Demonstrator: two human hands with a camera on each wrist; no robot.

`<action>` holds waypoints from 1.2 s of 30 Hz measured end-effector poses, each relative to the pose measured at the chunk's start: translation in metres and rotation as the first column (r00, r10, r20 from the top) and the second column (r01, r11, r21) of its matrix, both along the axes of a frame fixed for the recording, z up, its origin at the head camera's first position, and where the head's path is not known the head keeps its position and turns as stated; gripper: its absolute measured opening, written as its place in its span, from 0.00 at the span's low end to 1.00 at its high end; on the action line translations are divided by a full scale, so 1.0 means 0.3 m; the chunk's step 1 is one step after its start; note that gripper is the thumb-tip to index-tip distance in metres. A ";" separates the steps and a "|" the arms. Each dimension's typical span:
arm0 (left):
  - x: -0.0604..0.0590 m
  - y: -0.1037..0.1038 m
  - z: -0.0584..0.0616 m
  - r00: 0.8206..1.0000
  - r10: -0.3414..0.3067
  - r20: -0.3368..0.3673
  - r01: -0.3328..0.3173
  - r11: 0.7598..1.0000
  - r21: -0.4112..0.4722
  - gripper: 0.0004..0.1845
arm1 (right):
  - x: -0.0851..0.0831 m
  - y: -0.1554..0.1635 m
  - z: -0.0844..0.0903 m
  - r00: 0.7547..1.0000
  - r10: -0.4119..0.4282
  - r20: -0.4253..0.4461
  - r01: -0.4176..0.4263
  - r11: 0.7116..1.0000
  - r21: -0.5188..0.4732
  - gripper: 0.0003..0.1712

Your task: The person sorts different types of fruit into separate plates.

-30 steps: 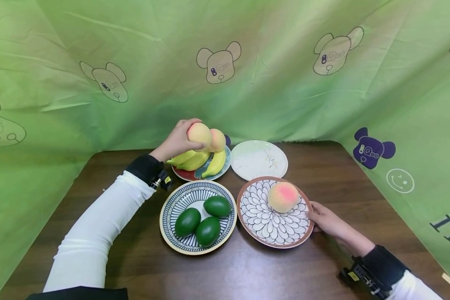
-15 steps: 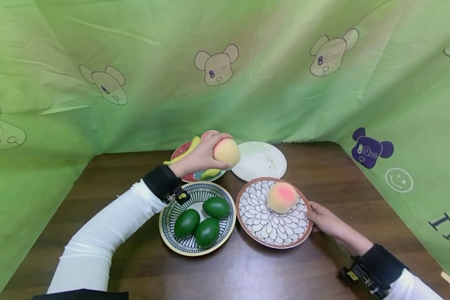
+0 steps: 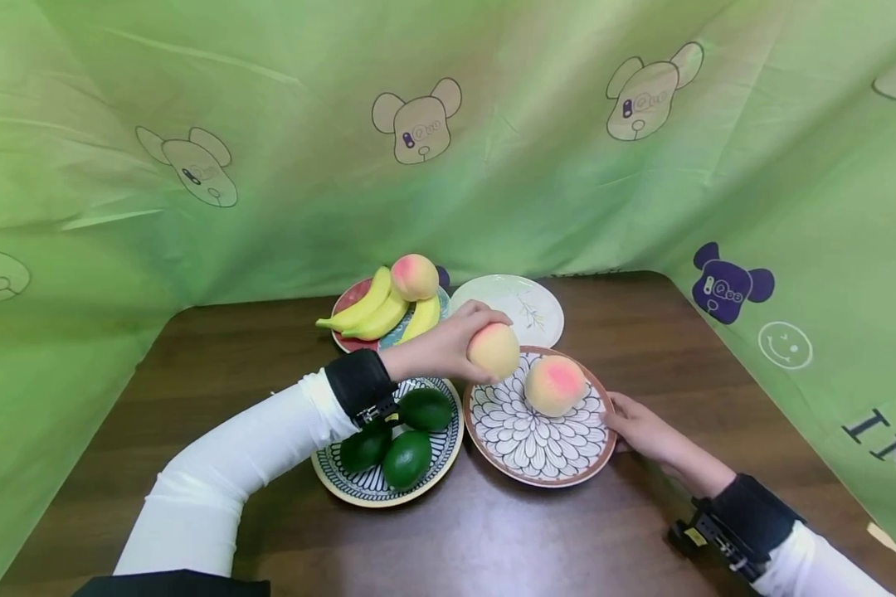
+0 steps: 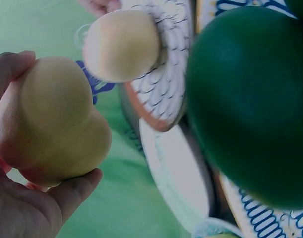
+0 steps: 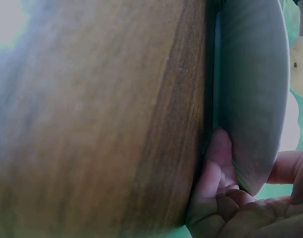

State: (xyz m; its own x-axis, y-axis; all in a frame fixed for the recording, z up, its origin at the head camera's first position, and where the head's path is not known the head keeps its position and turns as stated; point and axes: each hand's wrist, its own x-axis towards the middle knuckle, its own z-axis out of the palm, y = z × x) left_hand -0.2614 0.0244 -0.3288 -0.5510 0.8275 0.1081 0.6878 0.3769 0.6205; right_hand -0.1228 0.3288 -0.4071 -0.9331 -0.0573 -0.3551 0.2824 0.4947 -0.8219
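My left hand (image 3: 450,342) grips a pale peach (image 3: 494,352) above the left rim of a brown-rimmed plate with a petal pattern (image 3: 526,448). In the left wrist view, fingers and thumb curve round this peach (image 4: 57,119). A second peach (image 3: 556,386), with a pink blush, lies on the petal plate. My right hand (image 3: 645,431) pinches that plate's right edge. The right wrist view has the thumb over the rim and the fingers beneath the plate's underside (image 5: 255,89).
A blue-patterned bowl (image 3: 377,495) with three green avocados (image 3: 406,460) stands left of the petal plate, under my left wrist. Behind are a plate of bananas (image 3: 358,313) topped by a peach (image 3: 415,277), and a white plate (image 3: 541,311). A green curtain (image 3: 306,207) hangs behind the table.
My left hand has carried its peach from above the banana plate rightward and nearer, to the petal plate. The right hand keeps its hold on the plate's edge.
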 end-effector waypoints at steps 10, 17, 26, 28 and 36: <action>0.018 0.054 -0.070 0.995 -0.101 0.002 0.101 0.987 -0.126 0.40 | -0.001 -0.006 0.001 1.000 -0.014 -0.005 0.014 1.000 0.020 0.34; 0.025 0.072 -0.080 0.981 -0.195 -0.021 0.187 0.965 -0.185 0.41 | -0.001 -0.004 0.001 1.000 -0.014 -0.001 0.014 1.000 0.021 0.34; 0.044 0.086 -0.069 0.972 -0.216 -0.092 0.178 0.933 -0.313 0.38 | -0.005 0.001 0.001 1.000 -0.006 0.003 0.006 1.000 0.024 0.34; 0.050 0.091 -0.065 0.971 -0.215 -0.108 0.169 0.927 -0.334 0.38 | -0.005 0.001 0.000 1.000 -0.005 0.002 0.005 1.000 0.023 0.34; 0.067 0.107 -0.064 0.965 -0.199 -0.172 0.119 0.914 -0.389 0.40 | -0.003 0.003 -0.001 1.000 0.003 0.000 -0.003 1.000 0.012 0.33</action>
